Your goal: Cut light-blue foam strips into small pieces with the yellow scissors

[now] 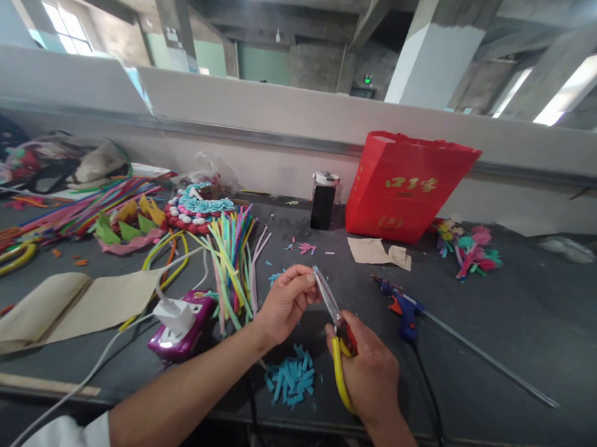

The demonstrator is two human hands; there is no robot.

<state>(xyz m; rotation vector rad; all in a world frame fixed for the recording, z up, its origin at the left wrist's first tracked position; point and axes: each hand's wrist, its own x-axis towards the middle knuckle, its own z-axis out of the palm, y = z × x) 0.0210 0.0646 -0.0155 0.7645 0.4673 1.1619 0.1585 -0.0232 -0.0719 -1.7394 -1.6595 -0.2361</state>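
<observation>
My right hand (371,367) is wrapped round the yellow and red handles of a pair of scissors (341,376), whose blades point up and left. At the blade tips, my left hand (292,300) is pinched on a small blue piece (315,270), mostly hidden by the fingers. Below my left hand lies a pile of short blue pieces (293,378). More blue bits and some pink pieces (304,248) are scattered beyond my hands. To the left of my left hand is a bunch of coloured fuzzy stems (234,263).
A blue glue gun (408,312) with a long clear stick lies right. Behind stand a red bag (410,189) and a bottle (322,201). At left are a purple power socket (187,331) with a white cable, brown paper (109,300) and a beaded flower craft (199,208).
</observation>
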